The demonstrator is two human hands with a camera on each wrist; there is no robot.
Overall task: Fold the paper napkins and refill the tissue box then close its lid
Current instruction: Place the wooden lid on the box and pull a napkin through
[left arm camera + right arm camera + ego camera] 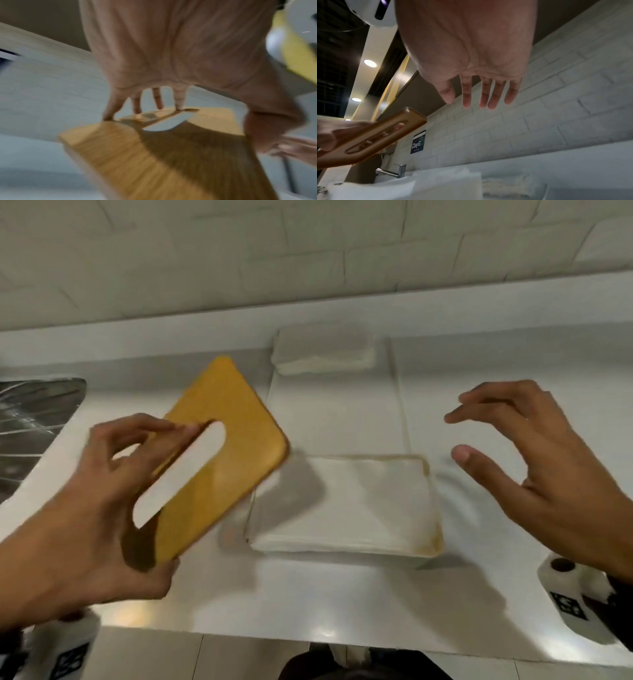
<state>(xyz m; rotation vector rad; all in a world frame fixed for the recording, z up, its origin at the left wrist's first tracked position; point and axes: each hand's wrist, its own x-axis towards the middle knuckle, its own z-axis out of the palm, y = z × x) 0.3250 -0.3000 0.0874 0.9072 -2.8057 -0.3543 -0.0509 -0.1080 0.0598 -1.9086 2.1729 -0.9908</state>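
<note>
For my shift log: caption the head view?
Left hand holds slotted wooden lid beside the napkin-filled clear box; right hand hovers open.

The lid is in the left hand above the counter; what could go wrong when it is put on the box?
1. The left hand holds the lid tilted and off to the left of the box; it may land crooked and not seat on the rim.
2. The napkins fill the box nearly to the rim, so an edge could get pinched under the lid.
3. The right hand hovers open and does not steady the clear box, which might slide on the counter.
</note>
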